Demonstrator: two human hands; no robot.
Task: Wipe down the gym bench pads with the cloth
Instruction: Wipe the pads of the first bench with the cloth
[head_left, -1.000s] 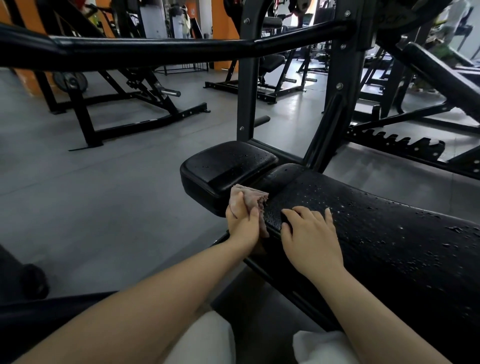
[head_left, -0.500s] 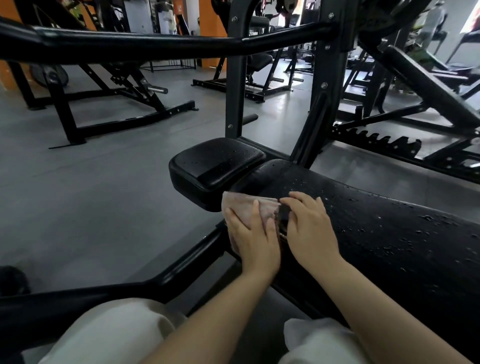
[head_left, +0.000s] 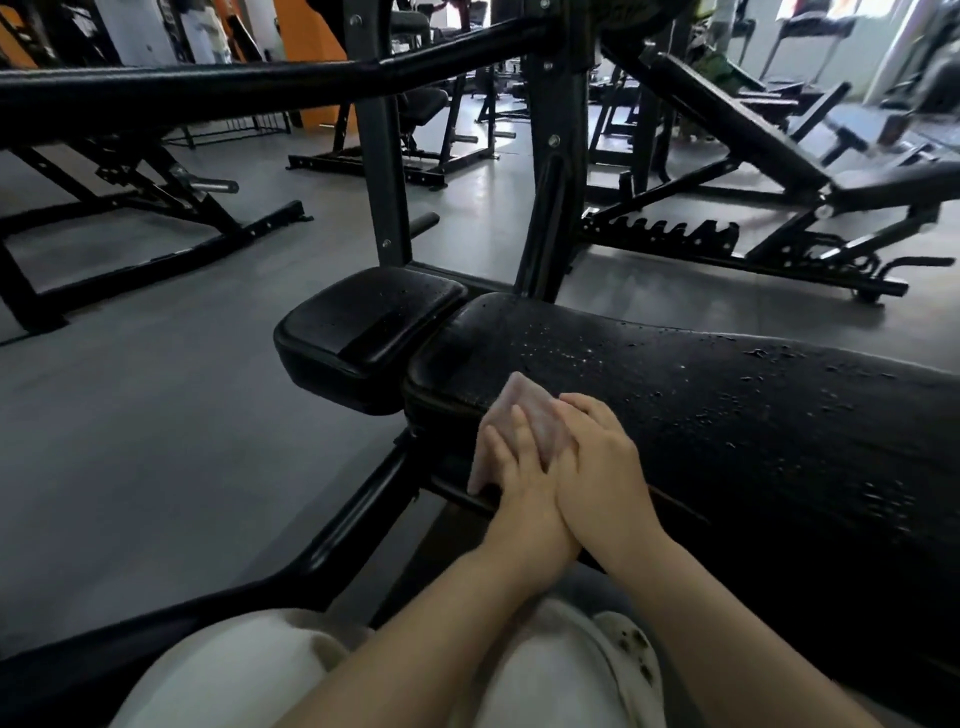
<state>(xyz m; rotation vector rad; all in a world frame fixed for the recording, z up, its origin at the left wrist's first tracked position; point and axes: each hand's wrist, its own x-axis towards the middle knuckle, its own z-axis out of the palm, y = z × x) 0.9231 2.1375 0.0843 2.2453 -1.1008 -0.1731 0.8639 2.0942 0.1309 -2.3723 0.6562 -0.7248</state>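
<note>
A long black bench pad (head_left: 727, 415), speckled with water drops, runs to the right. A smaller black seat pad (head_left: 363, 332) sits just left of it. A pale pink cloth (head_left: 524, 410) lies spread over the long pad's near left corner and hangs down its side. My left hand (head_left: 514, 467) presses flat on the cloth with straight fingers. Beside it, touching it, my right hand (head_left: 597, 457) also lies flat, its fingers on the cloth's right edge.
Black frame uprights (head_left: 550, 171) rise behind the pads and a padded bar (head_left: 208, 88) crosses overhead at left. A black frame rail (head_left: 332, 545) runs below the pad. Other benches (head_left: 779, 156) stand on the grey floor. My knees in light trousers (head_left: 249, 675) are at the bottom.
The cloth went from bunched in my left hand to spread flat on the pad corner. Both hands moved together and now press side by side on it.
</note>
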